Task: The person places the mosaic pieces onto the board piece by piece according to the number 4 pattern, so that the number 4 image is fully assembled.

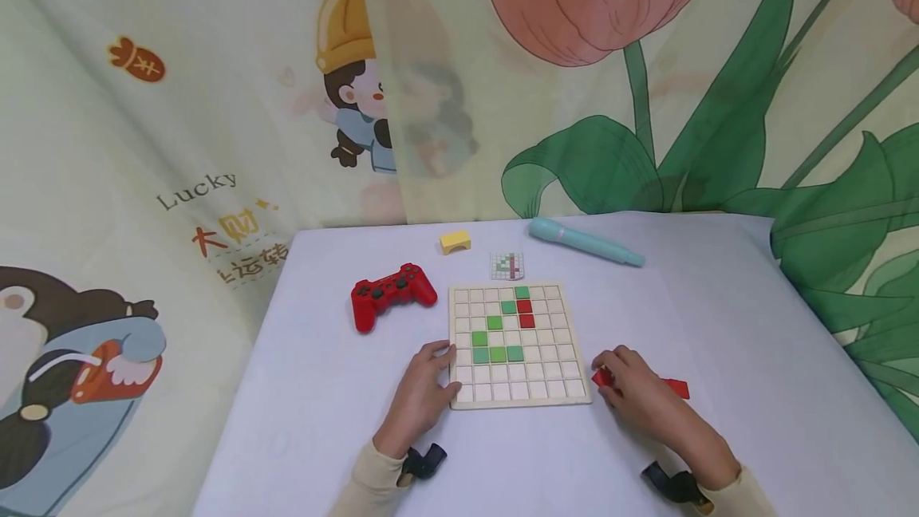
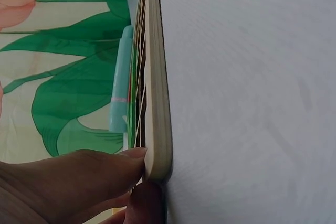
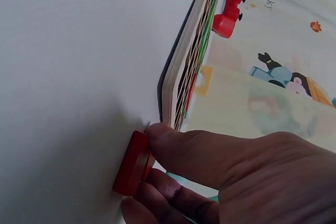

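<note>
A square board [image 1: 520, 403] with a grid of white cells bears several green tiles [image 1: 498, 354] and two red tiles [image 1: 526, 313]. At its left edge, my left hand [image 1: 421, 391] rests with thumb and fingertips against the rim; the left wrist view shows the thumb at the board's corner [image 2: 158, 161]. My right hand [image 1: 637, 392] is just off the board's front right corner, pinching a small red piece [image 3: 132, 165] between thumb and fingers, low over the table. More red [image 1: 678, 388] shows to the right of that hand, partly hidden beneath it.
Behind the board lies a small pattern card [image 1: 506, 266], with a yellow arch block [image 1: 455, 242] and a teal pen [image 1: 586, 242] farther back. A red game controller [image 1: 392, 294] sits left of the board. The white table [image 1: 301, 421] ends at a patterned curtain.
</note>
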The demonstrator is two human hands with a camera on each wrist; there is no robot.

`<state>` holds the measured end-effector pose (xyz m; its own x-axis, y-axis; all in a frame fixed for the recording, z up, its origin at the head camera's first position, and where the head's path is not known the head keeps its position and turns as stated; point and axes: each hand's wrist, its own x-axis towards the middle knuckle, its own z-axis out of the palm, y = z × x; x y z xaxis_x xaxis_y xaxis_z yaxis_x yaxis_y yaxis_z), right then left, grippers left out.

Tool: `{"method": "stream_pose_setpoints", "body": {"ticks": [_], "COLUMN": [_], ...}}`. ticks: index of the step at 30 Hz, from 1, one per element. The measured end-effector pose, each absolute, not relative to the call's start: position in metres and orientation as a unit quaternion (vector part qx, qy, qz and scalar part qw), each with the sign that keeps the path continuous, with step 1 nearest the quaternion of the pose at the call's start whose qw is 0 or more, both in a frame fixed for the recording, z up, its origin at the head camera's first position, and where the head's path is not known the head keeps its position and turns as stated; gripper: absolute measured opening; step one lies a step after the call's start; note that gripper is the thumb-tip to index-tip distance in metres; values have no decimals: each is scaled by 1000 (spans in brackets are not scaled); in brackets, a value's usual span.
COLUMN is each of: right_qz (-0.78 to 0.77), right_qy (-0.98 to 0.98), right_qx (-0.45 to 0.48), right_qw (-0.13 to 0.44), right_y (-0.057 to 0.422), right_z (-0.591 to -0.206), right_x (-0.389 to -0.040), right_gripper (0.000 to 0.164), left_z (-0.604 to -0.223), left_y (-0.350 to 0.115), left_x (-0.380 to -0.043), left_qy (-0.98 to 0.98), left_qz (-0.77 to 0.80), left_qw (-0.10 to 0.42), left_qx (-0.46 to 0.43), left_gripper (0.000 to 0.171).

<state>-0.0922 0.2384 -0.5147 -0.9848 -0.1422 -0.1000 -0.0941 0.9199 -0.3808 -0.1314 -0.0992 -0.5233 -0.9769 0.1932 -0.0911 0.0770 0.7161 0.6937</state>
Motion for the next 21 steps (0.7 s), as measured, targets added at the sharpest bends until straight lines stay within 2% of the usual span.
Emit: {"method": "stream_pose_setpoints", "body": {"ticks": [6, 14, 21], "right_qz": [-181, -174, -197], "right_qy": [980, 982, 976], "right_qx": [-58, -57, -92], "right_qw": [50, 40, -27], "right_y": [234, 232, 231], "right_z": [-519, -521, -515], "right_x": [-88, -88, -96], "right_gripper": [41, 46, 37], "left_z": [-523, -524, -523], "left_y": [-101, -101, -100], "left_x": [-129, -127, -128], "left_qy": [927, 921, 923], "left_qz": [358, 371, 368], "left_qw": [76, 77, 70], "left_qx": [88, 86, 86], "left_gripper": [62, 63, 62]}}
